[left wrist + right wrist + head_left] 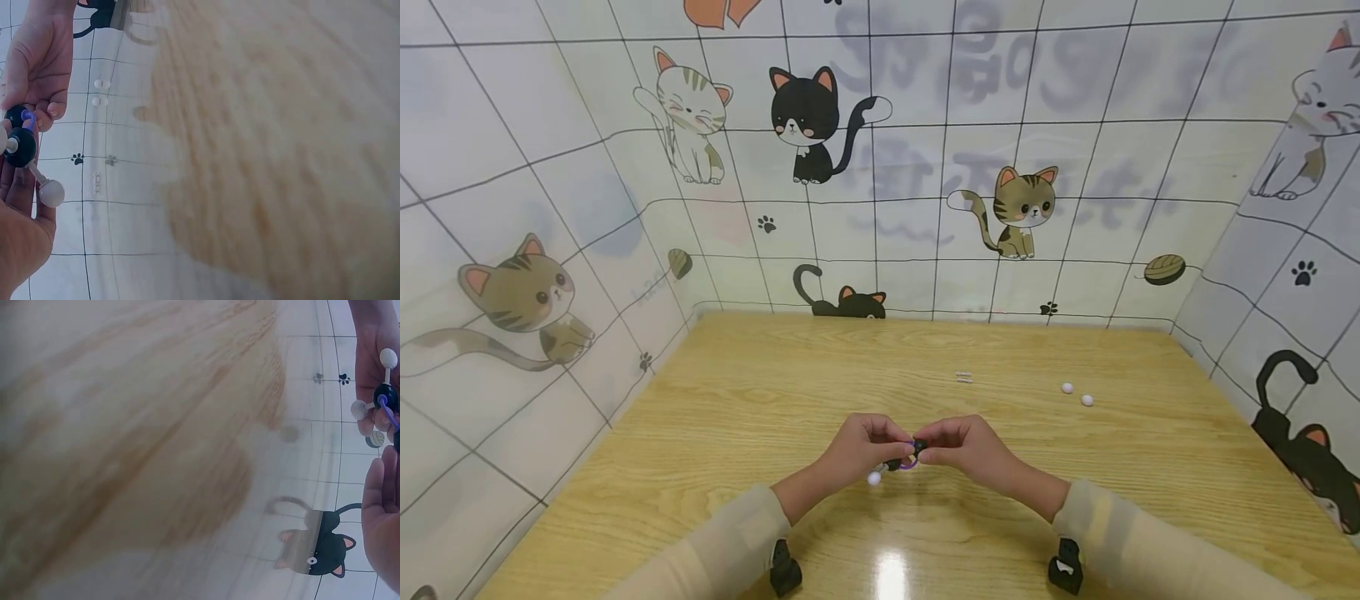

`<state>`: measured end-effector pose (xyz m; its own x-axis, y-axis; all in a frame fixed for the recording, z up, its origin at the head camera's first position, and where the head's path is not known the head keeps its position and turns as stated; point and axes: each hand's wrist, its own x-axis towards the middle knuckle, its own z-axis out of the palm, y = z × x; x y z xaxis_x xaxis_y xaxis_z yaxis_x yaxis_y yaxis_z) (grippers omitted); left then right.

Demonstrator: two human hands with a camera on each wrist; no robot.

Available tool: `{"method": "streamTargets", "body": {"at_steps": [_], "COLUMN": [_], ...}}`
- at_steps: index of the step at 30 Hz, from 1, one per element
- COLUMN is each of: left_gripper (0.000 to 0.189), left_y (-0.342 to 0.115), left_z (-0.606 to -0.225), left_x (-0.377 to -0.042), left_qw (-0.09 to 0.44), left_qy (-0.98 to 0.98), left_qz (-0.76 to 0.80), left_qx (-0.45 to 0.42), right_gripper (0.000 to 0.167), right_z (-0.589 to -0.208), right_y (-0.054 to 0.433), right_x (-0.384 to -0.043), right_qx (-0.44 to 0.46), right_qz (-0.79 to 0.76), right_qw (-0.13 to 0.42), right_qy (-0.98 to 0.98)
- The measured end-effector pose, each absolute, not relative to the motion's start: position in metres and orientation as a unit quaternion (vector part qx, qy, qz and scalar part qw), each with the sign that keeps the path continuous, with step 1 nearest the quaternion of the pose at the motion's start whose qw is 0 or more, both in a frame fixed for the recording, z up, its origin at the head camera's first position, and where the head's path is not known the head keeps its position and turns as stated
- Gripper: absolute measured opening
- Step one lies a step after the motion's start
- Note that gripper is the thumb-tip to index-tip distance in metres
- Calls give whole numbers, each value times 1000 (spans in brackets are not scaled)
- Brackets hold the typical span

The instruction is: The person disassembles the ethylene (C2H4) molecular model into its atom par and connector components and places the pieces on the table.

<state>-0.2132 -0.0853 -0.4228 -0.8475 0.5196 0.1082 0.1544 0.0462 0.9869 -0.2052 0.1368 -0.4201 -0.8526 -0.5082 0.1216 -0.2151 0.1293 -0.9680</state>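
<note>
Both hands meet close over the table around a small ball-and-stick molecule model. My left hand (861,450) pinches one black ball (385,397), which bears two white balls on short sticks, one a white ball (874,478) pointing down-left in the head view. My right hand (976,450) grips a second black ball (920,446) between thumb and fingers. A curved purple link (910,465) spans the two black balls. The left wrist view has the purple link (29,119) at the second black ball (14,115), partly covered by fingers.
Two loose white balls (1077,395) lie on the wooden table (760,367) at the right. Several short pale sticks (964,377) lie together beyond the hands. White cat-print panels (910,250) enclose the table at the back and sides.
</note>
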Motion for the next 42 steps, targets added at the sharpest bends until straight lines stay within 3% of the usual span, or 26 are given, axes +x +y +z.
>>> {"method": "streamTargets", "body": {"at_steps": [20, 28, 42], "left_gripper": [14, 15, 9], "left_y": [-87, -87, -83], "left_z": [-425, -426, -424], "left_x": [-214, -214, -209], "left_qw": [96, 86, 37], "left_qy": [714, 724, 739], "left_qz": [633, 623, 603], "left_qx": [283, 283, 297], "right_gripper": [25, 31, 20], "right_z": [-419, -418, -413], "right_y": [134, 135, 132], "right_x": [-198, -198, -194], "right_qx": [-234, -243, -253], "right_qz": [-602, -611, -603], "right_qw": [67, 83, 73], "right_qy": [760, 749, 753]}}
